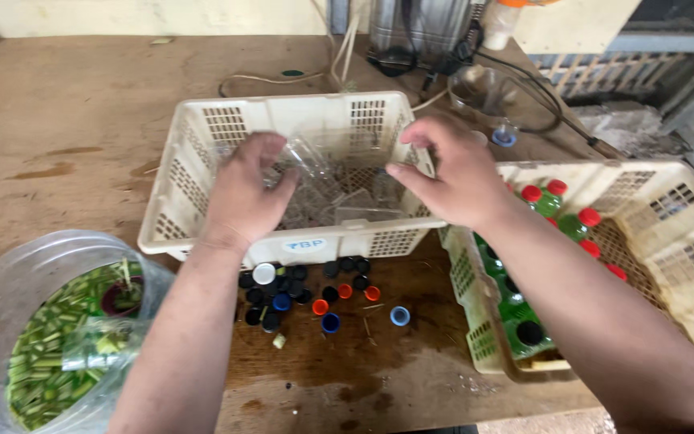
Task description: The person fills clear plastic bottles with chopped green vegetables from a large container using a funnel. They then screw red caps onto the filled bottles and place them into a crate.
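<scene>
My left hand (244,193) reaches into a white slotted basket (194,137) and closes around a clear empty plastic bottle (308,157). Inside the basket lie several more clear bottles (355,201). My right hand (451,173) hovers over the basket's right rim with fingers curled and apart; it appears to hold nothing. A cluster of loose bottle caps (299,289), black, blue, orange and white, lies on the wooden table just in front of the basket.
A second white basket (684,241) at the right holds green bottles with red caps (560,205). A clear tub of chopped green stalks (50,337) sits at the lower left. Cables, a glass jar (483,92) and a metal appliance stand at the back.
</scene>
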